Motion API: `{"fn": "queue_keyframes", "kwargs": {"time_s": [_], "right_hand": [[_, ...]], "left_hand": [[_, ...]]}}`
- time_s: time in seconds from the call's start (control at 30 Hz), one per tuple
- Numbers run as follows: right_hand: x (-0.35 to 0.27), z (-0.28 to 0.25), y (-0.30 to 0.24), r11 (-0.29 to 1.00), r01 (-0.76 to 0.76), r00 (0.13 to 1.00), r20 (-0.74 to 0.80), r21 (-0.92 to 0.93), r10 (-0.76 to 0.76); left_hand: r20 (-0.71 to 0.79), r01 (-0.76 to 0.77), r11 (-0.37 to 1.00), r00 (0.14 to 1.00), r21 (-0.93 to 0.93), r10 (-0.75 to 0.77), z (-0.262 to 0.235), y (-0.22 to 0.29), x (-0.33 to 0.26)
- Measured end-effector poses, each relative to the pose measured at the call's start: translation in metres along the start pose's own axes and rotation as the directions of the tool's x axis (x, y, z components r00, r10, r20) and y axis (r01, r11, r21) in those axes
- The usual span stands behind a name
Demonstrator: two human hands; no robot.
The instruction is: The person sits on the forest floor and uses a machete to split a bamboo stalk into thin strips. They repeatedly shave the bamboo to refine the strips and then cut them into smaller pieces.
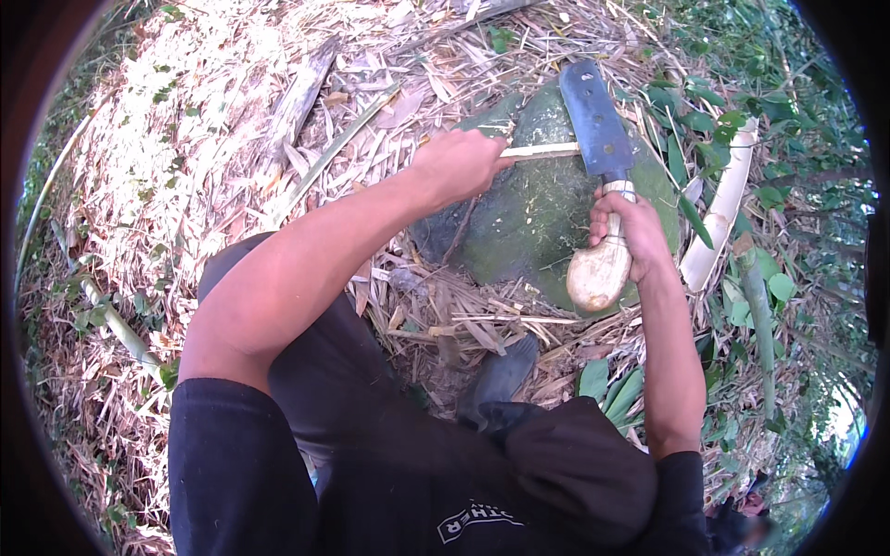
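Closest to me is the black shirt (371, 505) of the person bent over this work, with dark trousers (324, 371) below it and a dark boot (505, 371) planted among the dry litter. Just beyond, the right hand (638, 227) has its fingers wrapped around the pale wooden handle (598, 276) of a broad knife, gripping high, close under the blade (596, 116). Across from it the left hand (462, 165) is clenched on a thin pale strip (547, 150), which sticks out level over the mossy boulder (519, 222) and ends at the blade's edge; whether steel is biting into it, I can't tell from where I stand. As I judge it, the rough splitting is done for this piece, since it is already slender, and the finer shaving or trimming is what's in hand; how smooth it is, and how much is left to take off, doesn't show. To the right of the boulder lies a wider pale split length (723, 208), not cut down as thin, so it looks to me like less finished stuff. Farther out, a weathered chunk of wood (301, 97) rests on the dry leaves (199, 102), and green undergrowth (742, 46) closes in beyond.
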State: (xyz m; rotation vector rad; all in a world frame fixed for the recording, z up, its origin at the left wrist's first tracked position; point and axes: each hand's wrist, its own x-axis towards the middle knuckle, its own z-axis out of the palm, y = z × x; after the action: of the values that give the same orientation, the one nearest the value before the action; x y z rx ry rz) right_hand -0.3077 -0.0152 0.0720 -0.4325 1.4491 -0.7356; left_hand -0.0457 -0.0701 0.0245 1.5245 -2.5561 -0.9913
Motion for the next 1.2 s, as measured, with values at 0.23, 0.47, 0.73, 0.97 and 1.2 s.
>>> {"fn": "queue_keyframes", "kwargs": {"time_s": [0.23, 0.47, 0.73, 0.97, 1.2], "right_hand": [[-0.078, 0.060, -0.072, 0.429, 0.722, 0.482, -0.051, -0.542, -0.875], [-0.005, 0.041, 0.009, 0.176, 0.032, 0.846, -0.067, -0.984, -0.529], [-0.007, 0.010, 0.000, 0.880, 0.172, 0.974, -0.055, -0.444, -0.219], [-0.065, 0.050, -0.051, 0.370, 0.672, 0.436, -0.060, -0.641, -0.898], [-0.002, 0.017, 0.020, 0.352, 0.079, 0.882, -0.099, -0.933, -0.460]], "left_hand": [[0.033, 0.056, 0.996, 0.998, -0.073, -0.054, -0.003, 0.001, -0.005], [0.111, 0.066, 0.994, 0.992, -0.091, -0.056, -0.012, 0.007, 0.002], [0.005, 0.037, 0.998, 0.999, -0.041, -0.037, -0.003, 0.012, -0.003], [-0.011, 0.025, 0.997, 1.000, -0.074, -0.026, 0.005, 0.000, -0.006], [-0.052, 0.013, 1.000, 0.999, -0.012, -0.014, 0.007, 0.002, -0.005]]}}
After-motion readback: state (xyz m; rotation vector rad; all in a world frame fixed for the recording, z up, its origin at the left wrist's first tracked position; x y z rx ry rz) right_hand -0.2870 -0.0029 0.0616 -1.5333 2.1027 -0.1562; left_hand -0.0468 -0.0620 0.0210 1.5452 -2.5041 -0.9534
